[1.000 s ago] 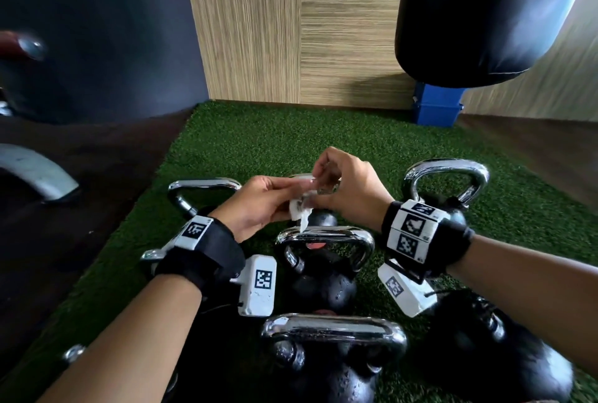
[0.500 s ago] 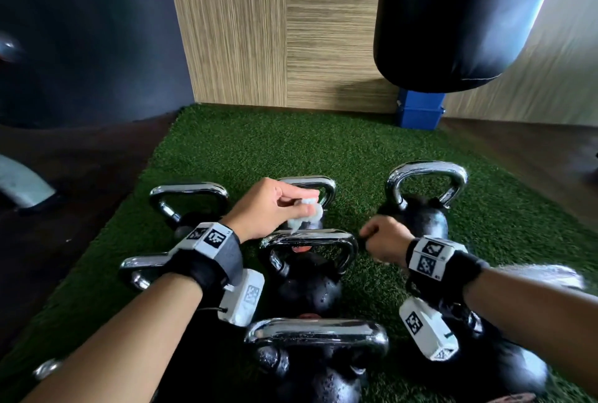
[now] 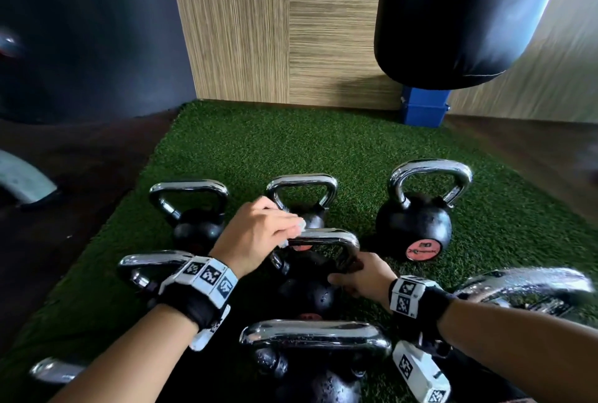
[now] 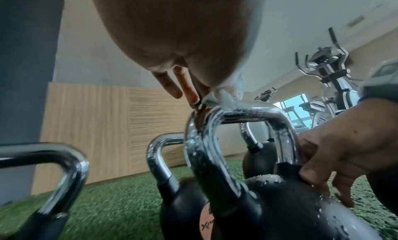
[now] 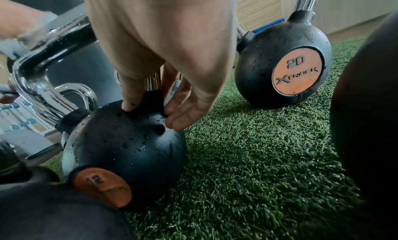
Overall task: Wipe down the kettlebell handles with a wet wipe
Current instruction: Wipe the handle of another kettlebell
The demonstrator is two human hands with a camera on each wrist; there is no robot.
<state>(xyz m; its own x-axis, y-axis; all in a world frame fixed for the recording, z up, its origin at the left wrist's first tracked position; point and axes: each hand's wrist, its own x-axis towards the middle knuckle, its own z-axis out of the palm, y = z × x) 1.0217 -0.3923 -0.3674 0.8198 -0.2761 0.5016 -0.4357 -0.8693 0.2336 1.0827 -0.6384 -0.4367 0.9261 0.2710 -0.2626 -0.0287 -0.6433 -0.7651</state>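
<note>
Head view shows a cluster of black kettlebells with chrome handles standing on a green artificial-turf mat [image 3: 323, 150]. At the middle of the cluster, the black middle kettlebell [image 3: 304, 292] has its chrome loop handle [image 3: 326, 236] under both hands. The left hand [image 3: 255, 237] comes in from the left with its fingers curled round a crumpled white wet wipe [image 3: 299, 227], pressing it against the left end of the handle's top bar. From the left wrist view the wet wipe [image 4: 226, 94] sits bunched between the fingers [image 4: 185, 87] and the wet chrome bar [image 4: 247, 111], touching the metal at the bend.

The right hand [image 3: 359, 276] is at the right foot of the same handle. In the right wrist view its fingers [image 5: 183, 111] and thumb pinch the black collar [image 5: 152, 102] where the handle meets the ball; water droplets dot the ball [image 5: 129, 141], which carries an orange round label [image 5: 103, 187] low on its side.

To the right and farther back stands a separate black kettlebell with an orange label reading 20 [image 5: 282, 65], apart from the hands. A black punching bag [image 3: 459, 14] hangs above a blue block [image 3: 424, 111] beside the wood-panelled wall [image 3: 284, 23].
</note>
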